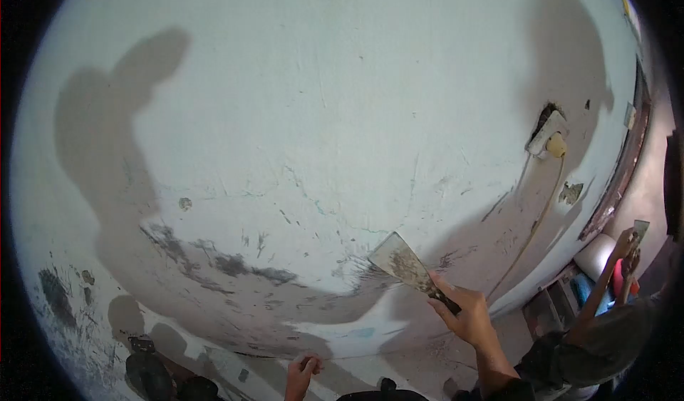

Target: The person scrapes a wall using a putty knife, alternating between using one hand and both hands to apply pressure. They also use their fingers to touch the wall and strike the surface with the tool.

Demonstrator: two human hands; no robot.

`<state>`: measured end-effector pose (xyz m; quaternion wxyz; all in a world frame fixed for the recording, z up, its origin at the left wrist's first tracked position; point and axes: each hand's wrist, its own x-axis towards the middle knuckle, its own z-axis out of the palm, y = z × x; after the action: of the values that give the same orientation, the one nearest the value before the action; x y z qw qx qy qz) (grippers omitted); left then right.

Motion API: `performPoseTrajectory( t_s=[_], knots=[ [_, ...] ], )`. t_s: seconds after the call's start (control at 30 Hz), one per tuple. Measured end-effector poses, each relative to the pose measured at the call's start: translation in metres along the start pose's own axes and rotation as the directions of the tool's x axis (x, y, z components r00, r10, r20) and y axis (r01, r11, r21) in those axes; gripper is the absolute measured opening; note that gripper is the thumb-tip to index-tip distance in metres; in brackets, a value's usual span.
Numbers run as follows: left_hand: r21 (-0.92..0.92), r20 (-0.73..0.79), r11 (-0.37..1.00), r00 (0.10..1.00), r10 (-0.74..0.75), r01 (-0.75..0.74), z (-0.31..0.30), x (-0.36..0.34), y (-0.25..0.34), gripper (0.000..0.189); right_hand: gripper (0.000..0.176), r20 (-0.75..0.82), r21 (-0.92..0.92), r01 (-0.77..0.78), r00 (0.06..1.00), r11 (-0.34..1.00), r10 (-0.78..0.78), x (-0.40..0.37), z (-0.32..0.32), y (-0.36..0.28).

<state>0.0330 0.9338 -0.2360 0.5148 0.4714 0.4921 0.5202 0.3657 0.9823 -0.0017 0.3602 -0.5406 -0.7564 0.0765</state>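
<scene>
Low at the wall's foot, the left hand [302,372] curls loosely; whether it holds anything cannot be told. The right hand [467,317] grips a putty knife [402,262], its blade against the wall [285,101], slanting up-left. Bare plaster spreads leftward; a socket [548,136] and cord [536,219] lie right.

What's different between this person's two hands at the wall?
The right hand grips a putty knife, blade against the wall; the left hand shows no tool. The right hand is raised higher; the left hand sits low, fingers curled. Both are bare.
</scene>
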Motion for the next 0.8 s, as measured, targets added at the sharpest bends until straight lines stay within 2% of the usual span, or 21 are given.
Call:
performPoseTrajectory(
  t_s=[0.1,0.17,0.23,0.27,0.3,0.33,0.37,0.43,0.47,0.53,0.57,0.63,0.67,0.73,0.77,0.8],
  knots=[
    [0.092,-0.008,0.996,1.000,-0.018,0.019,0.007,0.013,-0.012,0.023,0.056,-0.060,-0.015,0.010,0.998,1.000,-0.011,0.000,0.000,-0.008],
    [0.052,0.030,0.999,0.999,-0.018,0.016,0.018,0.015,0.003,0.025,0.056,-0.085,0.010,0.009,0.996,1.000,-0.008,-0.005,-0.003,-0.009],
    [0.012,0.059,1.000,0.998,-0.013,0.013,0.026,0.022,0.014,0.027,0.056,-0.068,0.050,-0.101,0.992,0.994,0.104,-0.011,-0.009,-0.007],
    [-0.046,0.070,0.993,0.992,-0.105,0.109,0.028,0.024,0.016,0.023,0.056,-0.067,0.049,-0.100,0.992,0.994,0.103,-0.014,-0.012,-0.008],
    [-0.104,0.085,0.973,0.976,-0.199,0.207,0.032,0.025,0.021,0.019,0.056,-0.033,0.156,-0.096,0.994,0.983,0.102,-0.017,-0.014,-0.008],
    [-0.109,0.080,0.972,0.976,-0.202,0.210,0.037,0.028,0.026,0.019,0.056,0.003,0.262,-0.092,0.995,0.961,0.095,-0.020,-0.016,-0.009],
    [-0.139,0.148,0.973,0.976,-0.161,0.182,0.042,0.033,0.032,0.019,0.056,0.015,0.262,-0.091,0.996,0.961,0.090,-0.024,-0.018,-0.010],
    [-0.191,0.247,0.974,0.967,-0.070,0.119,0.053,0.041,0.037,0.022,0.054,0.092,0.132,-0.071,0.994,0.989,0.059,-0.030,-0.019,-0.010],
    [-0.191,0.238,0.974,0.969,-0.071,0.118,0.063,0.046,0.050,0.022,0.054,0.098,0.137,-0.066,0.994,0.988,0.053,-0.033,-0.016,-0.006],
    [-0.189,0.188,0.974,0.968,0.164,-0.128,0.085,0.055,0.072,0.027,0.050,0.124,0.201,-0.012,0.992,0.980,-0.013,-0.039,-0.008,0.005],
    [-0.186,0.187,0.974,0.968,0.165,-0.130,0.088,0.057,0.070,0.027,0.050,0.122,0.203,-0.011,0.992,0.979,-0.014,-0.040,-0.004,0.006],
    [-0.058,0.230,0.998,0.973,0.007,0.006,0.094,0.061,0.067,0.031,0.043,0.097,0.364,-0.051,0.995,0.930,0.016,-0.040,0.001,0.005],
    [-0.058,0.229,0.998,0.973,0.006,0.007,0.098,0.063,0.066,0.031,0.043,0.098,0.365,-0.052,0.995,0.930,0.017,-0.041,0.002,0.004],
    [-0.195,0.440,0.980,0.891,0.113,-0.028,0.106,0.067,0.069,0.033,0.035,0.026,0.605,-0.185,0.977,0.775,0.213,-0.042,0.003,0.000],
    [-0.246,0.440,0.965,0.898,0.027,0.092,0.108,0.061,0.073,0.035,0.035,0.026,0.607,-0.184,0.977,0.773,0.212,-0.042,0.009,0.004],
    [-0.243,0.439,0.966,0.898,0.026,0.091,0.111,0.058,0.075,0.035,0.031,-0.175,0.723,0.032,0.975,0.690,0.138,-0.041,0.020,0.013]
  ],
)
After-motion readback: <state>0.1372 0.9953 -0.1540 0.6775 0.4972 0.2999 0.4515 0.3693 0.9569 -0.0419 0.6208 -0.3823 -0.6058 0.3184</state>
